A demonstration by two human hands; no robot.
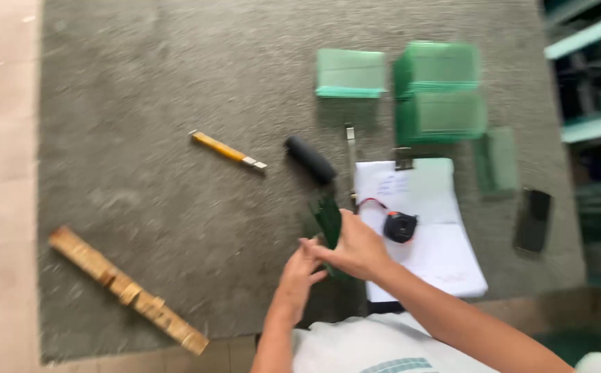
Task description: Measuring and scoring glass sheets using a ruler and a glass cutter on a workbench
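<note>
Green glass panes (328,220), a thin dark stack, stand on edge in our hands above the grey carpet (162,103), long axis pointing away from us. Our right hand (357,250) grips the stack; our left hand (299,273) pinches its near end, beside the white clipboard (445,262).

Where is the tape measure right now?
In the head view, the black tape measure lies on the white paper pad, right of centre, just beyond the person's right hand.
</note>
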